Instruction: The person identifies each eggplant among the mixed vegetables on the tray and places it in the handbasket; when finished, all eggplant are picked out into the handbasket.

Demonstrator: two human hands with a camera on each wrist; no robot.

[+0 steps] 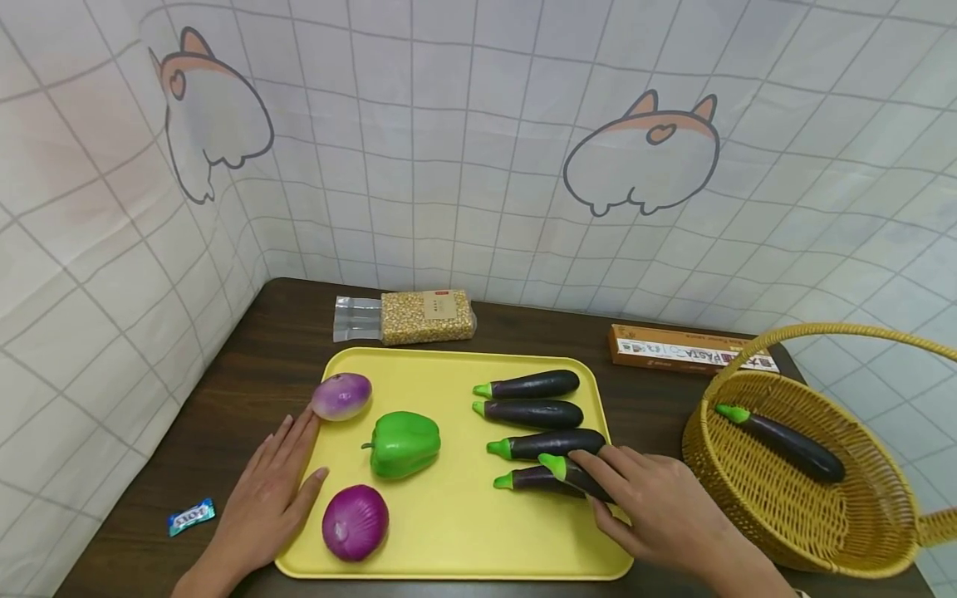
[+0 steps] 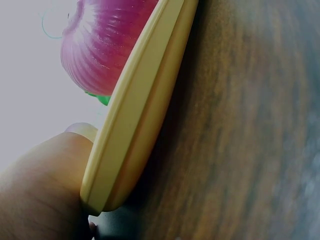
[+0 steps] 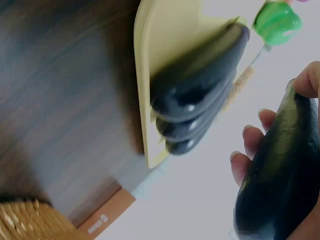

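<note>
My right hand (image 1: 661,502) grips an eggplant (image 3: 280,170) between thumb and fingers, above the right side of the yellow tray (image 1: 449,540). Its green stem end points left in the head view. Under and beyond it, several dark eggplants (image 1: 534,414) lie in a column on the tray. My left hand (image 1: 265,490) lies with fingers extended along the tray's left rim, fingertips by a purple-and-white oval vegetable (image 1: 341,396). Also on the tray are a green bell pepper (image 1: 406,444) and a purple onion (image 1: 355,523).
At the right stands a yellow wicker basket (image 1: 699,457) with a tall handle and one eggplant (image 1: 792,448) inside. Behind the tray lie a bag of corn kernels (image 1: 407,320) and a pasta box (image 1: 673,349). A small blue wrapper (image 1: 191,517) is at left.
</note>
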